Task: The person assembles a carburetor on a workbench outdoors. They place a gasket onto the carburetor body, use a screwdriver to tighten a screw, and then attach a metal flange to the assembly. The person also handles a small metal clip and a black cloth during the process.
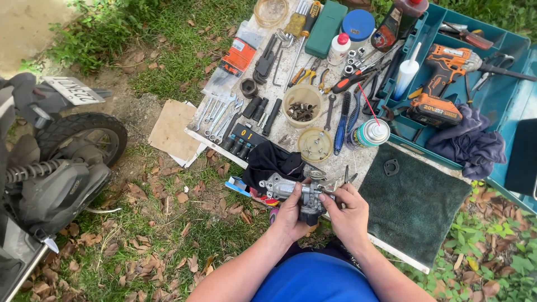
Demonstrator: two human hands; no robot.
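Both sets of fingers are clamped on a small grey metal carburetor [306, 197], held up just above the near edge of the board [358, 162]. The left hand [291, 215] cups it from below and the side, fingers wrapped around the body. The right hand [349, 215] grips the other side, thumb and fingertips pinched at its top.

Just beyond the hands lies a black rag [271, 161], and to the right a dark green mat [414, 204] with a small gasket [391, 166] on it. Further up the board stand a spray can [369, 133] with a red straw, a tub of bolts [302, 105], a round lid [314, 144] holding small parts, a row of wrenches [219, 116] and a socket rail [239, 142]. A teal toolbox [503, 95] sits open at the right with an orange cordless drill [442, 84] and a purple cloth [470, 141] inside. Well apart on the left, on the grass [184, 223] and dry leaves, stands a scooter [56, 162], its rear wheel nearest the board.
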